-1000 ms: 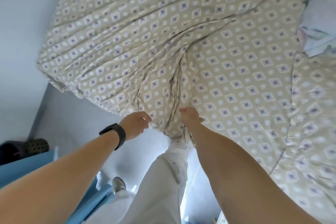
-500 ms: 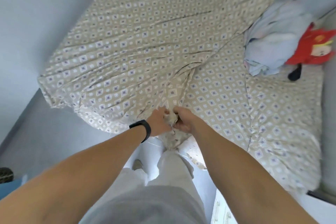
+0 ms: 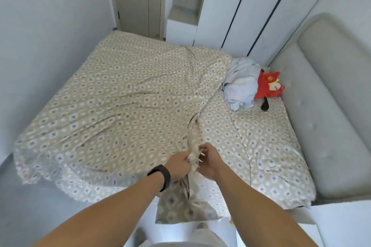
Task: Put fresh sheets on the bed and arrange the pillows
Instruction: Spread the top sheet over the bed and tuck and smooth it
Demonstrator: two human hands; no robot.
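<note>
Both hands met at the near edge of the bed (image 3: pixel 301 196), gathering 1 bunched fold of the patterned sheet (image 3: pixel 112 102). Left hand (image 3: pixel 178 164) (black band on the wrist (image 3: pixel 160 176)) had its fingers curled tight round the bunch, so that grip was closed on fabric. Right hand (image 3: pixel 208 161) sat just beside it, touching the same bunch, fingers bent round the cloth w/ thumb on top; that grip was narrow and pinching the sheet too, though the fingertips were partly hidden in the folds. Below the hands a flap of the sheet hung down off the mattress edge, btwn the 2 forearms.

The sheet itself lay spread over most of the bed, beige w/ a diamond print, wrinkles fanning out from the gathered spot toward the far left corner. A long ridge ran from the hands up toward the far right. The left edge drooped over the mattress side.

Count: 1 sheet, 2 hands on it, 1 crumpled pale-blue bundle of cloth (image 3: pixel 241 86) near the headboard (image 3: pixel 325 110) at the right, 1 red plush toy (image 3: pixel 268 85) touching that bundle on its right side. White wardrobe doors (image 3: pixel 261 6) stood beyond the bed.
</note>
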